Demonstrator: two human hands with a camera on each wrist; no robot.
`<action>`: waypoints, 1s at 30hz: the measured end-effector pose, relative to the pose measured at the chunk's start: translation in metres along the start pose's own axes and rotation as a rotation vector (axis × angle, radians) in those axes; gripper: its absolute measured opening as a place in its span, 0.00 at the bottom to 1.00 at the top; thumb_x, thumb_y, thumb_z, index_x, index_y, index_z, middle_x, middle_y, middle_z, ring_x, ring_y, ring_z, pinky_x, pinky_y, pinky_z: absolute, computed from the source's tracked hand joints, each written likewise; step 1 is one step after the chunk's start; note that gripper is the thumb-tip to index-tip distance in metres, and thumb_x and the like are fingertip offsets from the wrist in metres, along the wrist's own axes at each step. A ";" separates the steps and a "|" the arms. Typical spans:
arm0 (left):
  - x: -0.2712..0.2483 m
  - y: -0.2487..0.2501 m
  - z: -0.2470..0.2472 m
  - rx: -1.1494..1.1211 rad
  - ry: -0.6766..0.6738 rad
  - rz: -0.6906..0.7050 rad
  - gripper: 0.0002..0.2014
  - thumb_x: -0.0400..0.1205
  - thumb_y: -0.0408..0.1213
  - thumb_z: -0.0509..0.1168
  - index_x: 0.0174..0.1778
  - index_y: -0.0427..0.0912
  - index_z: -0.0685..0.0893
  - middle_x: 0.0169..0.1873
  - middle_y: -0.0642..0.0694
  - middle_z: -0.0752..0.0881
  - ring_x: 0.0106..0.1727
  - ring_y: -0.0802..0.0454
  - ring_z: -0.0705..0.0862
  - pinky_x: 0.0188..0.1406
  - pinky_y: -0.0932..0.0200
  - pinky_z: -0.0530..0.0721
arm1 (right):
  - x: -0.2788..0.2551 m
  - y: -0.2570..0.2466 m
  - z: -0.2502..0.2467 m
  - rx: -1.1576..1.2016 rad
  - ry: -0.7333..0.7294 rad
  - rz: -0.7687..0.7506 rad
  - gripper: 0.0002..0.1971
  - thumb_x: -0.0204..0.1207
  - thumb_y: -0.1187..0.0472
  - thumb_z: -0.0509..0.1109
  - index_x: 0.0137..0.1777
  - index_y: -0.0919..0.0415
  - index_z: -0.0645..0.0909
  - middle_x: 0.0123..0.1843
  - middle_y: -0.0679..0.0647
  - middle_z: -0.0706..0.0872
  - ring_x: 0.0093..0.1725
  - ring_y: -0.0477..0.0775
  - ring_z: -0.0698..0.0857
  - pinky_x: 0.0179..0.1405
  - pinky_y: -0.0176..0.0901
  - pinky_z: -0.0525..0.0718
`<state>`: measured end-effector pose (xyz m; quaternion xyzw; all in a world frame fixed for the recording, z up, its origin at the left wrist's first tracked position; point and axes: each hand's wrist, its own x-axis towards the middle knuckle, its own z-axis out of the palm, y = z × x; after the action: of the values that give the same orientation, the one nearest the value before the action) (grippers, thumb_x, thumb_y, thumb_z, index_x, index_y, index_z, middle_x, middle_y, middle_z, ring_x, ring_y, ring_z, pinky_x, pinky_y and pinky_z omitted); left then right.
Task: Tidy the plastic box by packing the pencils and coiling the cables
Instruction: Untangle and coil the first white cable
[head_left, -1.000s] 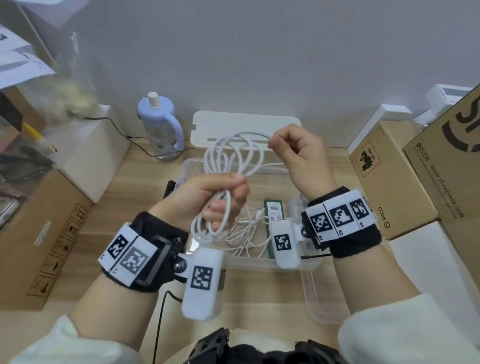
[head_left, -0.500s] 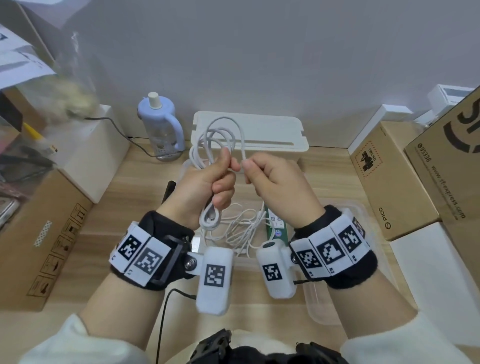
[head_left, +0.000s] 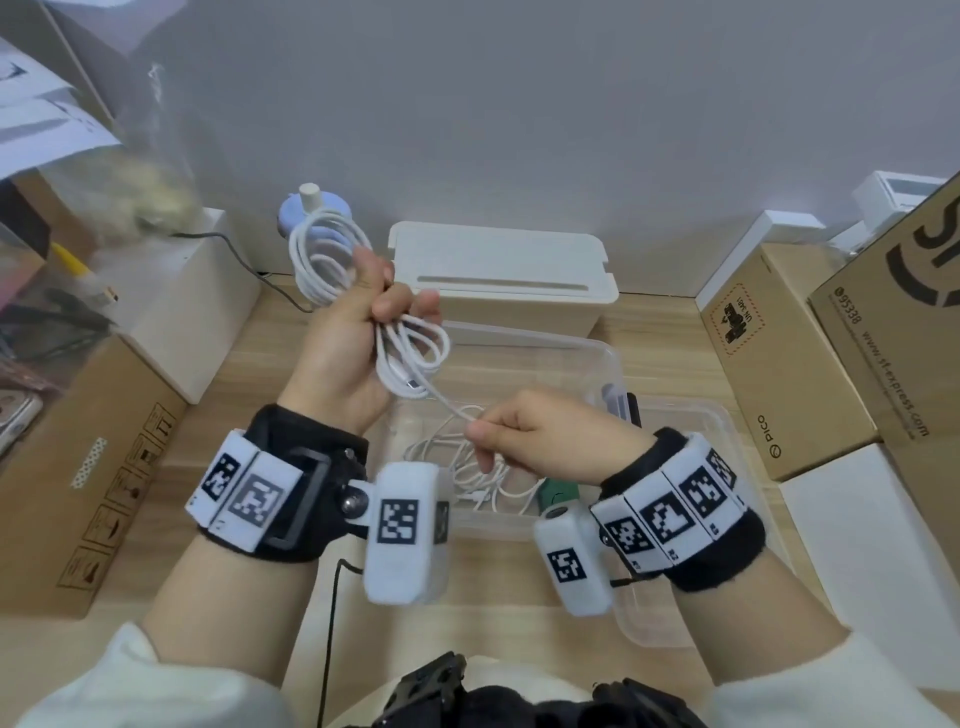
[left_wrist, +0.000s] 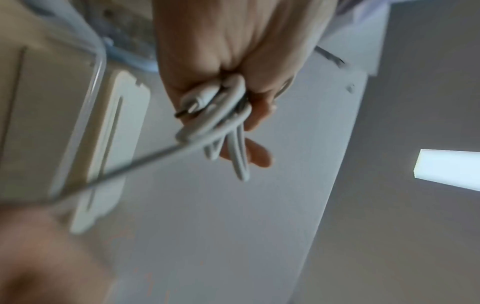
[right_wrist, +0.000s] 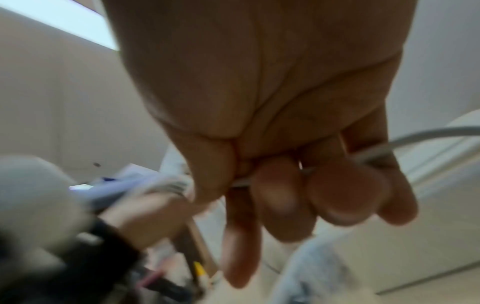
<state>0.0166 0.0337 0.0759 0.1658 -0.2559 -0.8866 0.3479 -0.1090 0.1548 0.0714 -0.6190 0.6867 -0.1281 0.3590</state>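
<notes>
Left hand (head_left: 345, 332) raised, gripping coiled cable (head_left: 322, 260).

Cream sleeves (head_left: 156, 675), black wristbands (head_left: 291, 483) with white black-patterned marker tiles, white wrist cameras (head_left: 402, 535), thin black cable (head_left: 332, 623)

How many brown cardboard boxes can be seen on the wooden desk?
3. One brown cardboard box stands at the left edge. Two stand at the right: the smaller PICO box and a larger box beside it. Others may be hidden outside the view.
</notes>
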 end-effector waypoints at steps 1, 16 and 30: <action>-0.002 0.004 0.002 -0.059 -0.077 -0.072 0.14 0.82 0.50 0.52 0.35 0.45 0.70 0.14 0.54 0.70 0.20 0.63 0.78 0.26 0.68 0.82 | 0.003 0.007 0.000 -0.002 0.007 0.043 0.23 0.78 0.42 0.56 0.31 0.54 0.82 0.19 0.46 0.74 0.22 0.42 0.71 0.31 0.42 0.72; -0.008 -0.030 -0.001 0.892 -0.362 -0.333 0.12 0.65 0.41 0.79 0.35 0.48 0.81 0.21 0.53 0.75 0.20 0.58 0.71 0.16 0.67 0.72 | 0.000 -0.011 -0.045 -0.085 0.416 -0.315 0.02 0.69 0.60 0.73 0.37 0.57 0.82 0.32 0.39 0.76 0.35 0.38 0.76 0.37 0.33 0.72; -0.001 -0.009 -0.011 0.369 -0.394 -0.125 0.14 0.74 0.55 0.66 0.34 0.47 0.81 0.23 0.52 0.78 0.24 0.58 0.75 0.34 0.63 0.78 | 0.022 0.037 -0.017 0.299 0.443 0.003 0.15 0.81 0.54 0.59 0.34 0.49 0.81 0.20 0.42 0.75 0.21 0.37 0.72 0.30 0.38 0.72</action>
<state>0.0179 0.0367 0.0617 0.0661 -0.4651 -0.8599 0.1998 -0.1473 0.1368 0.0532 -0.5151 0.7229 -0.3600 0.2873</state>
